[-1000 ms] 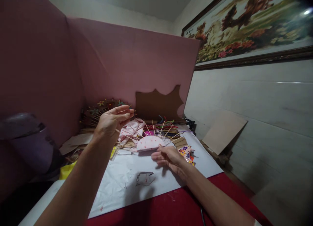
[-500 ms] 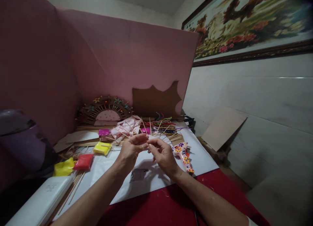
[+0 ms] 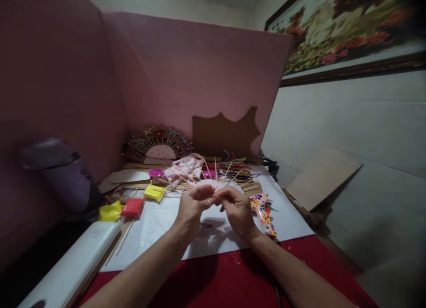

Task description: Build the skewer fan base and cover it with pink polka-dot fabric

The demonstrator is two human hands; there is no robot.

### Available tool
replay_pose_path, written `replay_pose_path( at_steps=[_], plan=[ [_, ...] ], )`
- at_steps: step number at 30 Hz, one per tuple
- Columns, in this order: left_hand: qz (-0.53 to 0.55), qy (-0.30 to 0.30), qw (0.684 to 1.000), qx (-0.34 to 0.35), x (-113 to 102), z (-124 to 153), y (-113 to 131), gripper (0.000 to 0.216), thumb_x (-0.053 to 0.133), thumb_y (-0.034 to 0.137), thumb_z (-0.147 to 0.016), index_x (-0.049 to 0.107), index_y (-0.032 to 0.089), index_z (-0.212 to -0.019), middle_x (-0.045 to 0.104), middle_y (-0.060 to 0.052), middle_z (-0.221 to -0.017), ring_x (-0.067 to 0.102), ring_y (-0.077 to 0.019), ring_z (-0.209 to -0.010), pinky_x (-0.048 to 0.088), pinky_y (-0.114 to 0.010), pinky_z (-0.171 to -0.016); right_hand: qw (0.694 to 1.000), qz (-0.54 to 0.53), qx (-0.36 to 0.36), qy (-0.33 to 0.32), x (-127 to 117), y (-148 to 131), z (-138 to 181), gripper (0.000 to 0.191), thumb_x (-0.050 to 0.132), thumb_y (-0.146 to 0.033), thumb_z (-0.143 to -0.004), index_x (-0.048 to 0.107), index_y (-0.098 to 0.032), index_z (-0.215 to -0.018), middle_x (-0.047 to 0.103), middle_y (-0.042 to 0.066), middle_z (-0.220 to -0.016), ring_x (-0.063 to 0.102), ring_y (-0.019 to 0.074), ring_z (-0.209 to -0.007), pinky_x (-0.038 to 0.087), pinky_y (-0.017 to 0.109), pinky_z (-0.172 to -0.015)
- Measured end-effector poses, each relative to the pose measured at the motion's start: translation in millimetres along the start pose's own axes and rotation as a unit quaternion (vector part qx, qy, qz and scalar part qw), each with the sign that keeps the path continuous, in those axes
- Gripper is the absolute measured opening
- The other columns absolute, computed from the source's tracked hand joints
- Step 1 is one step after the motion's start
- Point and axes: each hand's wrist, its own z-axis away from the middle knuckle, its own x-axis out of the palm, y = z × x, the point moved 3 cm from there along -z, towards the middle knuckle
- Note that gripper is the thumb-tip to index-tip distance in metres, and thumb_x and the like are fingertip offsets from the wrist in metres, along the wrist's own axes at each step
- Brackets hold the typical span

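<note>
Over the white sheet, my left hand point(image 3: 193, 208) and my right hand point(image 3: 238, 212) meet at the fingertips. The right thumb and fingers are pinched together, and the left fingers are curled in against them. Whatever lies between the fingertips is too small or hidden to make out. Just behind the hands is a pale pink half-round piece point(image 3: 213, 183) with thin wooden sticks point(image 3: 215, 168) fanning out from it. A flower-patterned glue gun point(image 3: 265, 215) lies right of my right hand.
Yellow point(image 3: 154, 193) and red point(image 3: 132, 207) clay packets lie to the left, beside a white case point(image 3: 75, 259). At the back stand a decorated cardboard fan point(image 3: 160, 152) and a cut brown cardboard point(image 3: 222, 132). Red cloth point(image 3: 233, 277) covers the near edge.
My view has turned slightly left, so the table things appear further right. Both hands stay together at the fingertips, with small finger movements.
</note>
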Motion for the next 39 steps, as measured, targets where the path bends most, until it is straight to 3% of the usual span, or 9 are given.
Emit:
replay_pose_path(
  at_steps=[9, 13, 17, 22, 24, 28, 33, 39],
  plan=[
    [0.061, 0.013, 0.996, -0.068, 4.2, 7.3, -4.7, 0.028, 0.068, -0.004, -0.048, 0.065, 0.013, -0.069, 0.065, -0.005, -0.073, 0.061, -0.0124, -0.067, 0.046, -0.027, -0.075, 1.000, 0.012, -0.020, 0.012, -0.5, -5.5, 3.7, 0.011, 0.054, -0.019, -0.080, 0.056, -0.020, -0.069, 0.052, -0.004, -0.059, 0.046, 0.0103, -0.049, 0.040, 0.021, -0.046],
    [0.054, 0.008, 0.998, -0.026, 2.2, 2.6, 1.8, 0.028, 0.071, 0.000, -0.051, 0.067, 0.014, -0.075, 0.067, -0.006, -0.084, 0.062, -0.0137, -0.079, 0.044, -0.025, -0.080, 0.999, -0.007, 0.013, 0.035, -2.6, -4.6, -1.1, 0.017, 0.049, -0.029, -0.085, 0.052, -0.020, -0.071, 0.049, -0.005, -0.057, 0.045, 0.0094, -0.047, 0.039, 0.019, -0.042],
    [0.038, -0.014, 0.999, 0.029, 1.5, -0.9, 10.2, 0.029, 0.072, 0.004, -0.054, 0.067, 0.015, -0.080, 0.068, -0.006, -0.090, 0.060, -0.0161, -0.089, 0.044, -0.026, -0.083, 1.000, -0.002, 0.029, 0.002, 0.7, -1.1, -1.7, 0.031, 0.040, -0.036, -0.089, 0.049, -0.019, -0.064, 0.046, -0.006, -0.051, 0.040, 0.0063, -0.038, 0.034, 0.017, -0.037],
    [0.015, -0.040, 0.996, 0.074, 1.5, 1.0, 15.7, 0.031, 0.070, 0.006, -0.059, 0.067, 0.017, -0.088, 0.066, -0.007, -0.102, 0.056, -0.0194, -0.101, 0.046, -0.027, -0.079, 1.000, -0.005, 0.020, -0.013, 4.9, 0.1, 2.1, 0.011, 0.052, -0.029, -0.083, 0.056, -0.019, -0.082, 0.053, -0.004, -0.059, 0.046, 0.0070, -0.044, 0.038, 0.017, -0.039],
    [0.008, -0.049, 0.995, 0.090, 0.9, 1.4, 16.2, 0.033, 0.069, 0.006, -0.060, 0.066, 0.017, -0.090, 0.065, -0.008, -0.105, 0.054, -0.0203, -0.104, 0.046, -0.028, -0.080, 0.999, -0.009, 0.017, -0.031, 5.9, -1.5, 3.7, 0.011, 0.051, -0.026, -0.083, 0.058, -0.019, -0.088, 0.055, -0.003, -0.062, 0.050, 0.0083, -0.049, 0.041, 0.018, -0.041],
    [-0.029, -0.071, 0.987, 0.141, -0.4, 0.6, 15.6, 0.038, 0.067, 0.007, -0.062, 0.065, 0.019, -0.098, 0.063, -0.008, -0.110, 0.059, -0.0186, -0.093, 0.048, -0.029, -0.075, 0.998, -0.035, 0.008, -0.058, 6.7, -5.4, 5.8, 0.014, 0.051, -0.027, -0.083, 0.060, -0.017, -0.089, 0.058, -0.001, -0.063, 0.055, 0.0105, -0.053, 0.044, 0.020, -0.044],
    [-0.102, -0.061, 0.972, 0.202, -0.3, 3.3, 16.2, 0.034, 0.065, 0.010, -0.067, 0.064, 0.021, -0.099, 0.063, -0.006, -0.110, 0.060, -0.0132, -0.078, 0.048, -0.025, -0.069, 0.996, -0.066, 0.035, -0.043, 8.1, -5.6, 4.7, 0.013, 0.058, -0.027, -0.079, 0.062, -0.015, -0.080, 0.061, 0.001, -0.062, 0.059, 0.0112, -0.051, 0.045, 0.019, -0.040],
    [-0.031, -0.067, 0.985, 0.159, 0.3, 1.9, 16.6, 0.037, 0.067, 0.007, -0.063, 0.063, 0.017, -0.099, 0.063, -0.009, -0.109, 0.056, -0.0201, -0.102, 0.047, -0.029, -0.081, 0.990, -0.121, 0.038, -0.056, 9.2, -6.1, 1.1, 0.015, 0.057, -0.028, -0.080, 0.062, -0.015, -0.084, 0.063, 0.002, -0.068, 0.063, 0.0129, -0.055, 0.050, 0.020, -0.040]
  ],
)
